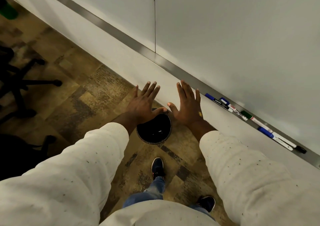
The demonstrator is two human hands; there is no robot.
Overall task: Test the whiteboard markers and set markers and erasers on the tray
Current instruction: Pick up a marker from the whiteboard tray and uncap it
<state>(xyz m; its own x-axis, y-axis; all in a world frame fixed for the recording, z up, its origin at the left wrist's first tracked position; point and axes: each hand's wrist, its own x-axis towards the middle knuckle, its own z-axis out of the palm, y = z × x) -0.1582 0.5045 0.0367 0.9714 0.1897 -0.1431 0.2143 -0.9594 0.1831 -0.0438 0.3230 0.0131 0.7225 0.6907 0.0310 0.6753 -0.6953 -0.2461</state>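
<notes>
Head view: my left hand (142, 102) is out in front of me, palm down, fingers spread wide, holding nothing; my right hand (187, 104) mirrors it just beside, fingers fanned and empty too, thumbs nearly meeting; both hover above a round black bin (153, 130) on the patterned floor (69, 90); the metal tray (190, 77) runs along the bottom edge of the whiteboard (233, 35), and toward its right end the markers lie in a loose row: a blue-capped marker (215, 101), a small blue and white eraser (224, 101) touching it, a green-capped marker (245, 115), a red-tipped marker (259, 124), a blue marker (265, 132), and a black-capped marker (300, 149) nearest the tray's right end; my right little finger sits near the tray's front edge.
</notes>
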